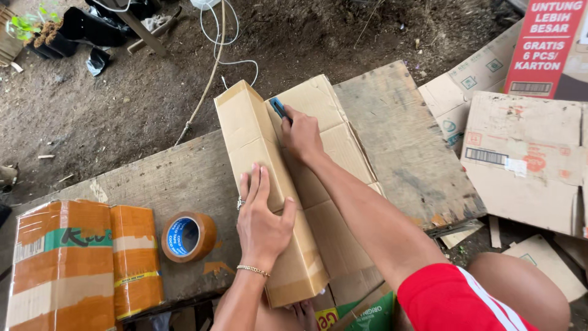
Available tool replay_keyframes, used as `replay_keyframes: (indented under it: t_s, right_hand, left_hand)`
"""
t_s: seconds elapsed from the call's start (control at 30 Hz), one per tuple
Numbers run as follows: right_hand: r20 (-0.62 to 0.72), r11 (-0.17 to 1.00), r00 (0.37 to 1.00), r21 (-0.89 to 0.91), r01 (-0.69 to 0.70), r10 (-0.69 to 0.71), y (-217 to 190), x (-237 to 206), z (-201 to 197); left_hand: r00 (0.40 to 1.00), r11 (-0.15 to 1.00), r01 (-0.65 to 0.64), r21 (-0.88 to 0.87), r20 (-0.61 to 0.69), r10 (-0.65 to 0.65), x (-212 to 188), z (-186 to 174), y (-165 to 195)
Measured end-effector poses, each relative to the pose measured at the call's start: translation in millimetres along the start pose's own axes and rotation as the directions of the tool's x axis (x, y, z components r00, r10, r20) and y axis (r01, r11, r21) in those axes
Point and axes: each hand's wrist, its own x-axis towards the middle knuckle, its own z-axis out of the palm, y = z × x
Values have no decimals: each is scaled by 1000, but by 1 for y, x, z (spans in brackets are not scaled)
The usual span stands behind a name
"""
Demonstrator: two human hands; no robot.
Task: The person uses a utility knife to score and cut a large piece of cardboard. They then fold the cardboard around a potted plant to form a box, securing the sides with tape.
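Note:
A long narrow cardboard box (252,132) lies lengthwise on a flattened cardboard sheet (331,153) on a worn wooden board (404,141). My left hand (262,217) presses flat on top of the box, fingers spread, with a ring and a thin bracelet at the wrist. My right hand (300,135) grips a blue utility knife (278,108) against the cardboard sheet, right beside the box's right edge near its far end.
A roll of brown packing tape (188,236) stands on the board left of the box. Two taped brown parcels (79,260) sit at the near left. Flattened cartons (527,159) lie at right. Dirt ground, white cable (217,37) and black plant bags (73,30) lie beyond.

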Motion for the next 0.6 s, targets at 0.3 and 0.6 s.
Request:
replay_keyframes:
  t_s: [0.3,0.6]
  right_hand:
    - [115,994,993,-112,-1,14,-5,18,6]
    - [196,963,965,-239,-123,172,-40,20,5]
  left_hand:
    - [1000,1000,-19,-23,-7,19,2,2,-4]
    - [1000,1000,-23,-13,-2,23,1,-1,-4]
